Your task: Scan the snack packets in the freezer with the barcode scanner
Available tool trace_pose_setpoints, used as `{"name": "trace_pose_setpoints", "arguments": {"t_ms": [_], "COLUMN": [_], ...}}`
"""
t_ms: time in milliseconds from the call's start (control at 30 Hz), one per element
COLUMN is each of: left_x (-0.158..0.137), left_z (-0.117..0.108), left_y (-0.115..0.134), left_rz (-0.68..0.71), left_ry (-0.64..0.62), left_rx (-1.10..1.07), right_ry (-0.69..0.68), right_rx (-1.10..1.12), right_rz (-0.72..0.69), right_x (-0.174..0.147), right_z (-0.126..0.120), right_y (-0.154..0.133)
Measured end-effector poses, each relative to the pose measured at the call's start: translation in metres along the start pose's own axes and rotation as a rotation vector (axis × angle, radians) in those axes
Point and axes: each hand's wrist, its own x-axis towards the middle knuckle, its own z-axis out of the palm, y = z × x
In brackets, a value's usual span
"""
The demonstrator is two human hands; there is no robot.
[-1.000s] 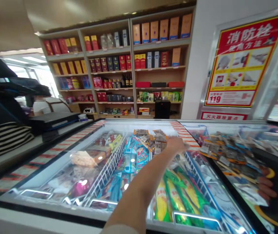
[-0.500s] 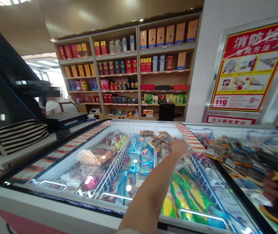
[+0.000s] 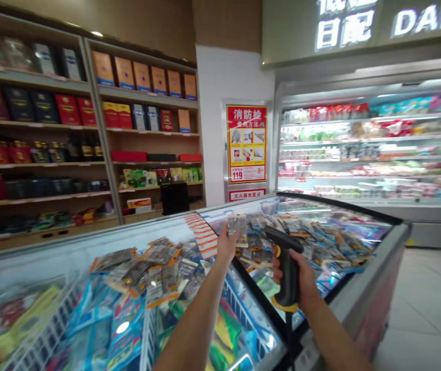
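My left hand (image 3: 226,245) is pinched on a small flat packet (image 3: 237,230), clear with a light label, held up over the right-hand freezer section. My right hand (image 3: 301,281) is wrapped round the grip of a black and yellow barcode scanner (image 3: 288,268), its head pointing left toward the packet. A cable hangs from the scanner's base. Beneath and behind the scanner, many similar packets (image 3: 321,245) with orange and blue edges lie spread on the glass. Another pile of orange-edged packets (image 3: 162,273) lies to the left of my left forearm.
Blue ice-cream bags (image 3: 125,330) and yellow-green packages (image 3: 224,335) lie in white wire baskets in the freezer. A dark frame rail (image 3: 251,286) divides the sections. Boxed goods fill the wooden shelves (image 3: 151,95) behind. A refrigerated display (image 3: 371,154) stands at the right.
The view has swung right. My left hand has moved right from the left freezer section, across the striped strip, with the packet. The scanner in my right hand has come fully into view.
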Motion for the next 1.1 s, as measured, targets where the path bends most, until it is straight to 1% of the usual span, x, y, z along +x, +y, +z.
{"name": "trace_pose_setpoints", "arguments": {"t_ms": [67, 200, 333, 467, 600, 733, 900, 1000, 1100], "left_x": [0.002, 0.006, 0.008, 0.006, 0.004, 0.003, 0.004, 0.002, -0.005], "left_z": [0.007, 0.01, 0.011, 0.013, 0.013, 0.012, 0.008, 0.013, 0.025], "left_y": [-0.007, -0.018, -0.02, -0.02, -0.019, -0.018, -0.018, -0.017, -0.014], "left_rz": [0.042, 0.086, 0.105, 0.125, 0.142, 0.144, 0.11, 0.09, 0.094], "left_ry": [-0.027, -0.087, -0.074, -0.056, -0.043, -0.019, 0.053, 0.064, 0.02], "left_rx": [-0.032, -0.114, -0.168, -0.162, -0.126, -0.088, 0.018, 0.117, 0.229], "right_ry": [0.001, -0.005, -0.015, -0.009, -0.009, -0.001, 0.04, 0.061, 0.058], "right_rx": [0.009, 0.031, 0.049, 0.069, 0.086, 0.096, 0.112, 0.104, 0.091], "right_rz": [-0.013, -0.024, -0.014, 0.005, 0.012, -0.026, -0.073, -0.094, -0.103], "right_x": [-0.001, -0.001, 0.0, -0.001, -0.003, -0.002, -0.001, -0.001, -0.001], "right_z": [0.001, 0.003, 0.004, 0.006, 0.007, 0.004, 0.0, -0.001, -0.001], "right_y": [0.001, 0.002, 0.002, 0.002, 0.002, 0.0, -0.007, -0.011, -0.011]}}
